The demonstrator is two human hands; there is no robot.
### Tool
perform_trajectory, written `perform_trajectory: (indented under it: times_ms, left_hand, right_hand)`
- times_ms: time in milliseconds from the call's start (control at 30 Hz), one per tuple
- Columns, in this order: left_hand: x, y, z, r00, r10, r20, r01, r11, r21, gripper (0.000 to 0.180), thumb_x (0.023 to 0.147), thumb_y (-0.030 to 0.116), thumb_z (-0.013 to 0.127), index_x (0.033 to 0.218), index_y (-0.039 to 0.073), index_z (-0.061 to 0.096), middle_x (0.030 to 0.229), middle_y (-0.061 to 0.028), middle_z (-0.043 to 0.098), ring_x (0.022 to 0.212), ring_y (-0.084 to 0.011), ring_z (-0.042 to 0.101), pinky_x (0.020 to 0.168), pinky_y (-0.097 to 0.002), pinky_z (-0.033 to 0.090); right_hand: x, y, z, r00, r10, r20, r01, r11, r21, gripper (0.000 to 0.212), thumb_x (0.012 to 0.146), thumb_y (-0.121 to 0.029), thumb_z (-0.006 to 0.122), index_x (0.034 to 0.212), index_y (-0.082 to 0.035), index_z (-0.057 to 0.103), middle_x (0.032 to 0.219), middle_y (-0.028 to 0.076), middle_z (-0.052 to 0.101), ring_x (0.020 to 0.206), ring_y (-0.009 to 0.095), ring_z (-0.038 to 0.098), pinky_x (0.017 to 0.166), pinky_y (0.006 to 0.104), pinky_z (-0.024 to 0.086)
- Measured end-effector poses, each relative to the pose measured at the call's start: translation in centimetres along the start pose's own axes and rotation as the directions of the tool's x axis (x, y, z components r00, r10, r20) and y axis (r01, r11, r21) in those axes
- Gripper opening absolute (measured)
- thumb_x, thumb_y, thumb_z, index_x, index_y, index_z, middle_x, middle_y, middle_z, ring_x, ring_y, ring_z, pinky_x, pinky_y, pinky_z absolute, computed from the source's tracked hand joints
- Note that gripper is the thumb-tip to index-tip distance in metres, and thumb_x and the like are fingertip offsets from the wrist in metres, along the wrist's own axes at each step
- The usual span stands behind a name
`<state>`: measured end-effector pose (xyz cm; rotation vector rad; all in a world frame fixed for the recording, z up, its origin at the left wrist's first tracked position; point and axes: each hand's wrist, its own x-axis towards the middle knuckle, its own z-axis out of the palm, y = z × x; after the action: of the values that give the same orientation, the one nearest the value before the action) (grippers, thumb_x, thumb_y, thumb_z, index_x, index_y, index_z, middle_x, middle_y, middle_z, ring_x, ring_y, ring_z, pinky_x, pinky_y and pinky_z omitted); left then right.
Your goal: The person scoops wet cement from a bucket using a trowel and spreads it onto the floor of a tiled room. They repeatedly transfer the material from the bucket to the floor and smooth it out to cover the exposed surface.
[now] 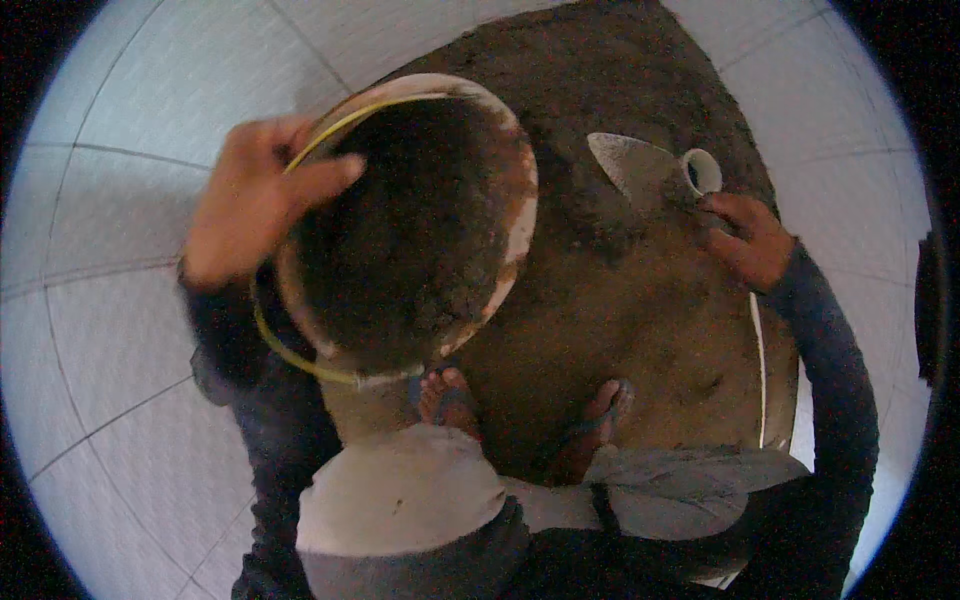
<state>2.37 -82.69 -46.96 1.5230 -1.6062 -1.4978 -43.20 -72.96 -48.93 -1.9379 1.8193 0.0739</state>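
Note:
My left hand [262, 195] grips the left rim of a round bucket [522, 205], with the thumb over the edge and the yellow handle passing by it. The bucket's rim is smeared, and dark wet mortar [400, 220] shows inside. The other fingers are partly hidden outside the wall. On the right, my right hand [750, 240] is closed around the handle of a trowel, its pointed blade [632, 165] lying low over the brown, mortar-covered floor [640, 290]. Beside that hand a short white pipe end [703, 170] sticks up.
White tiles [130, 220] with dark joints border the brown area on the left and right. My feet [450, 400] in sandals stand on the brown floor just below the bucket. A thin white strip [760, 370] runs along the right edge.

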Motion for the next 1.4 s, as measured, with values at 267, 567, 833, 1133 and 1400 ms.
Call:
perform_trajectory:
  times_ms: [267,567,833,1133,1400]
  left_hand:
    - [5.0,-4.4,0.1,0.99,0.14,0.027,-0.142,0.969,0.201,0.028,0.078,0.025,0.077,0.067,0.002,0.064,0.06,0.0031,0.055,0.059,-0.0087,0.05,0.056,-0.0291,0.042]
    - [0.8,-4.6,1.3,0.978,0.206,-0.039,-0.188,0.944,0.271,0.036,0.077,0.022,0.078,0.061,0.007,0.049,0.061,0.0037,0.048,0.06,-0.009,0.044,0.055,-0.0286,0.037]
    - [-1.7,-5.6,4.5,0.946,0.311,-0.093,-0.271,0.914,0.3,0.028,0.072,0.016,0.077,0.064,0.003,0.053,0.058,-0.0025,0.044,0.059,-0.009,0.043,0.054,-0.0289,0.037]
    - [-2.3,-6.7,1.9,0.945,0.289,-0.15,-0.233,0.922,0.31,0.029,0.072,0.018,0.08,0.065,0.006,0.054,0.064,0.0035,0.053,0.062,-0.0074,0.048,0.057,-0.0267,0.039]
    - [1.5,-8.0,-0.8,0.975,0.142,-0.168,-0.133,0.989,0.068,0.033,0.078,0.028,0.077,0.067,0.004,0.058,0.064,0.0013,0.055,0.061,-0.0103,0.048,0.058,-0.029,0.039]
  right_hand:
    - [11.4,-18.2,6.4,0.947,-0.319,-0.041,0.31,0.939,-0.151,0.029,0.087,-0.022,0.056,0.114,-0.01,0.059,0.094,0.017,0.07,0.085,0.036,0.07,0.066,0.0499,0.057]
    - [10.4,-16.9,12.3,0.878,-0.474,-0.066,0.413,0.82,-0.397,0.031,0.09,-0.022,0.05,0.114,-0.005,0.057,0.087,0.021,0.067,0.077,0.039,0.069,0.059,0.0501,0.054]
    - [12.0,-16.5,15.5,0.879,-0.307,0.364,0.415,0.869,-0.27,0.037,0.083,-0.033,0.063,0.11,-0.007,0.063,0.092,0.02,0.068,0.084,0.038,0.068,0.07,0.0516,0.055]
    - [6.9,-19.8,24.0,0.906,-0.363,0.219,0.314,0.922,0.228,0.039,0.083,-0.033,0.066,0.113,-0.008,0.064,0.102,0.019,0.068,0.091,0.041,0.066,0.082,0.0485,0.054]
    - [2.6,-15.9,16.6,0.866,-0.501,0.018,0.412,0.733,0.541,0.04,0.088,-0.038,0.065,0.106,-0.003,0.066,0.104,0.022,0.066,0.097,0.038,0.064,0.084,0.046,0.051]
